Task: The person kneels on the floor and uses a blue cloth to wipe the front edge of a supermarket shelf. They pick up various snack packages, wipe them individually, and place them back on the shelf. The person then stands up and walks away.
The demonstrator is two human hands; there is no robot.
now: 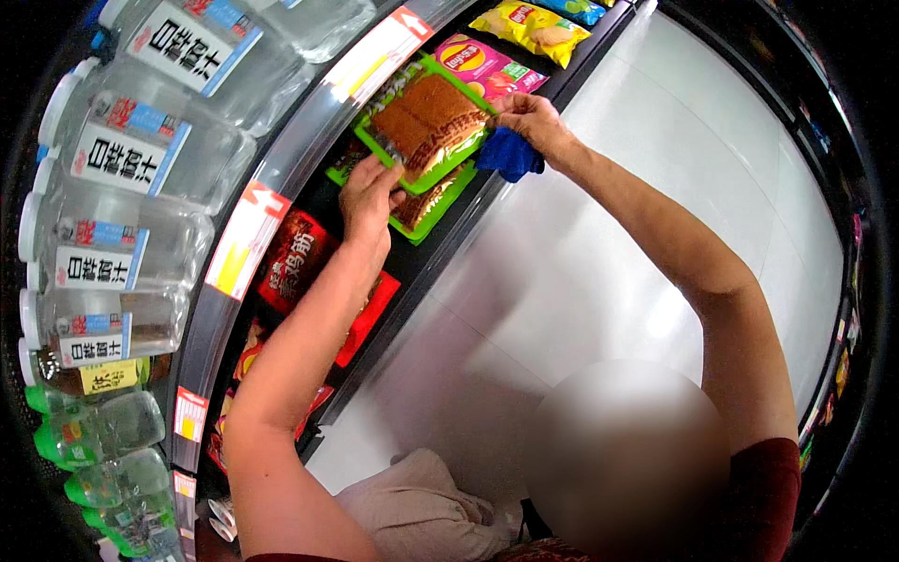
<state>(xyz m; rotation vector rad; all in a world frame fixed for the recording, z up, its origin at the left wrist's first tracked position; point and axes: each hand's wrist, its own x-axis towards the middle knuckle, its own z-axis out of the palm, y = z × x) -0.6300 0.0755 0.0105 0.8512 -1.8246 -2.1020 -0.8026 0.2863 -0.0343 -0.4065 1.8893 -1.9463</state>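
My left hand (369, 200) grips the lower left edge of a green-and-brown snack packet (428, 123) above the lower shelf. At the packet's right corner, my right hand (530, 123) pinches its edge with thumb and finger. A crumpled blue cloth (511, 154) hangs below the right hand, seemingly held in it. Another green-edged packet (428, 214) lies underneath, partly covered by the upper one. Beyond them lie a pink Lay's chip bag (484, 67) and a yellow Lay's bag (530, 31).
Red snack packets (298, 263) lie on the shelf beside my left forearm. Large clear bottles (161, 147) stand on the upper shelf at left, behind a rail with price tags (246, 242). Green-capped bottles (105, 432) stand nearer. Pale floor (632, 232) extends at right, with another shelf beyond.
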